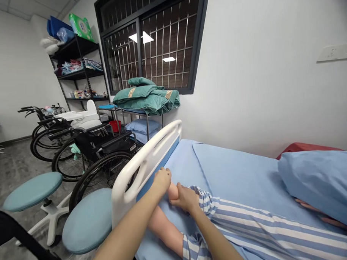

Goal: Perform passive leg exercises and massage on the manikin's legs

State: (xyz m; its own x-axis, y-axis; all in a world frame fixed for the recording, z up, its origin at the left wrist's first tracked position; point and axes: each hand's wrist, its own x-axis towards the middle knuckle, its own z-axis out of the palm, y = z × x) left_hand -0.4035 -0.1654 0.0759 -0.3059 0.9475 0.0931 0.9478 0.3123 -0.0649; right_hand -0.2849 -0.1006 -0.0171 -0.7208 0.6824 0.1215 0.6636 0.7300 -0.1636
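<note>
On the bed lies a figure, by its smooth pink look a care manikin, in blue-and-white striped trousers (250,222). Both hands are at the foot end, on its far leg (173,191), whose trouser cuff is bunched up. My left hand (163,179) is closed over the foot end of that leg, hiding most of the foot. Just to the right, my right hand (186,198) wraps the lower leg near the ankle, thumb on top. The near leg (167,229), bare below its rolled cuff, rests on the sheet under my forearms.
The white bed footboard (146,161) rises left of my hands. Beyond it stand a wheelchair (106,155) and round stools (89,220). A blue pillow (320,174) covers part of the figure at right. Green quilts (149,98) lie on a rack below the window.
</note>
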